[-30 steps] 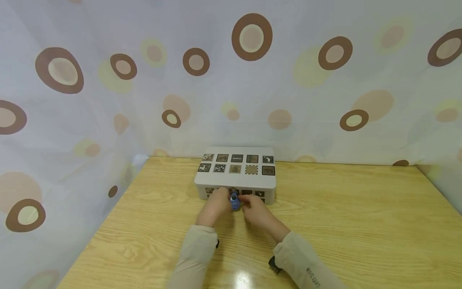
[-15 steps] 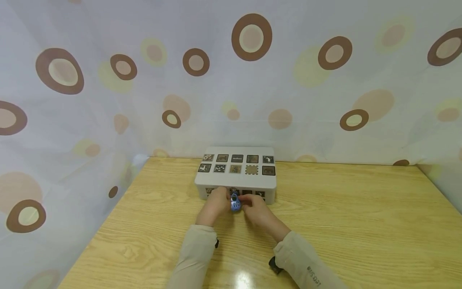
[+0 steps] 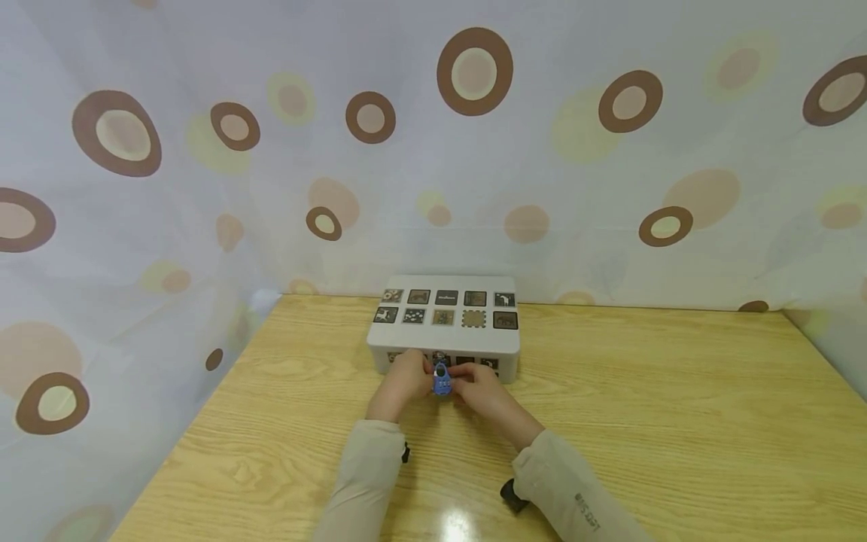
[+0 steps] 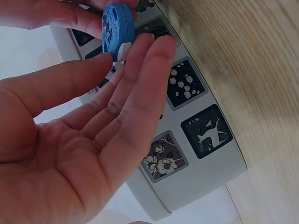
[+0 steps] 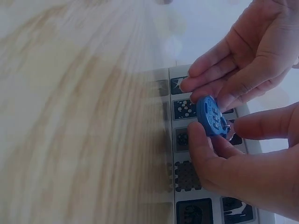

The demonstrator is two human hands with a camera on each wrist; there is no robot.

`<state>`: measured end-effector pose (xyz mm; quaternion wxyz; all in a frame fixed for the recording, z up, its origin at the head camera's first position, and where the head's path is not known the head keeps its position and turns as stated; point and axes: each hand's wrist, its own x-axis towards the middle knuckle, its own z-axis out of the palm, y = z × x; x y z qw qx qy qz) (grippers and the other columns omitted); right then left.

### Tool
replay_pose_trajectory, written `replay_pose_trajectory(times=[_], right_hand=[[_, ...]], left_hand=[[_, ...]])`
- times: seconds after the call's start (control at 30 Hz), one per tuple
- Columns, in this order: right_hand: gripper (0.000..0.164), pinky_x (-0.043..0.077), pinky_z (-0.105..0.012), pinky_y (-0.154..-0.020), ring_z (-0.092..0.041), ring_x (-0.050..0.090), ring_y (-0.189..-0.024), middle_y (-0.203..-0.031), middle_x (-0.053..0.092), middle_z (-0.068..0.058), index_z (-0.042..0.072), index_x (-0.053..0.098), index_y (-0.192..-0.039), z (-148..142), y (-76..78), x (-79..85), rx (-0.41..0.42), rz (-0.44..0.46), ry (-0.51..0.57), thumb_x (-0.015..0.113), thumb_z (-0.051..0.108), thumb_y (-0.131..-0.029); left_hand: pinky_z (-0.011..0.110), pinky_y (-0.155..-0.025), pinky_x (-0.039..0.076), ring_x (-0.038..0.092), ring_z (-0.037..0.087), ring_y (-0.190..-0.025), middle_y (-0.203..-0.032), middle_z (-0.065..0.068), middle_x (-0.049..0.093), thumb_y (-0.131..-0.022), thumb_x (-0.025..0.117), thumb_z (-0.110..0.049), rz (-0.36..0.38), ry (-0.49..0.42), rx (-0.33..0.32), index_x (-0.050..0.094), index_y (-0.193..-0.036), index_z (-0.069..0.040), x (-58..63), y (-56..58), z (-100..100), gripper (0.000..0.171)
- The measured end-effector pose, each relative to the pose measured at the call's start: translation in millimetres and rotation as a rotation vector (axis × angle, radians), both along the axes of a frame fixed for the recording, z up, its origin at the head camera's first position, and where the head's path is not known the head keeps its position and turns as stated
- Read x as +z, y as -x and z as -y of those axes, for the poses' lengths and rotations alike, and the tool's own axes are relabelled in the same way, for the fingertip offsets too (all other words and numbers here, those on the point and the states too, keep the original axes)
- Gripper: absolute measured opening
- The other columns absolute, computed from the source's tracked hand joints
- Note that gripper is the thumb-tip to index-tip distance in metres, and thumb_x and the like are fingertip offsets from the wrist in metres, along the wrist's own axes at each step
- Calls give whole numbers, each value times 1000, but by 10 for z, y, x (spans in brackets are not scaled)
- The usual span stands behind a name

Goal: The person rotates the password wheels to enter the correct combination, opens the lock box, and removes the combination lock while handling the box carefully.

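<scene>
A small blue combination padlock hangs at the front clasp of a white box printed with picture squares. My left hand pinches one side of it; in the left wrist view the thumb and fingertips meet around a white piece on the lock's edge. From the other side, my right hand holds the lock. In the right wrist view its thumb is against the lock body and its index finger reaches the shackle end. The number dials face upward.
The box stands against a patterned cloth wall at the back of a wooden table. Black wrist straps show under the sleeves. Light glares off the table's front.
Both hands stay at the padlock. Its blue face has tilted slightly, and the right fingertips sit a little closer against its side. The box has not moved.
</scene>
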<state>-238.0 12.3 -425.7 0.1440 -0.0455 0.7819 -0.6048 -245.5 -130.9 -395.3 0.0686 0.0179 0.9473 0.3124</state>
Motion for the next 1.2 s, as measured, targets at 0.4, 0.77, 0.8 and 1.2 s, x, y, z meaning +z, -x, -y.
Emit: replay_pose_trajectory(times=[0.4,0.77,0.8,1.2], right_hand=[[28,53,-28,-68,-16,57,-75,-97,59,-17,-18,54,-115,85,44,-49,-2,91,121,49,3,-97],[26,53,-26,-71,-13,56,-75,-95,58,-10,-17,54,-113,152,72,-149,-42,169,258,49,3,-97],[25,53,-26,-71,-12,56,-75,-95,58,-9,-17,55,-113,153,75,-160,-38,171,271,49,3,-97],[23,54,-25,-75,-10,58,-77,-96,57,-11,-20,54,-111,164,83,-187,-23,164,332,50,-3,-95]], left_hand=[[26,-54,50,64,23,-61,-70,10,59,-87,58,5,91,-95,2,54,-77,0,27,-23,17,12],[26,-53,50,66,29,-64,-71,11,58,-87,56,8,100,-143,-46,51,-77,1,11,-17,30,13],[26,-53,50,66,29,-64,-71,11,58,-87,56,8,101,-146,-47,51,-78,1,13,-17,30,13],[26,-53,50,66,31,-66,-72,11,57,-87,58,8,113,-154,-39,51,-79,2,28,-25,31,12]])
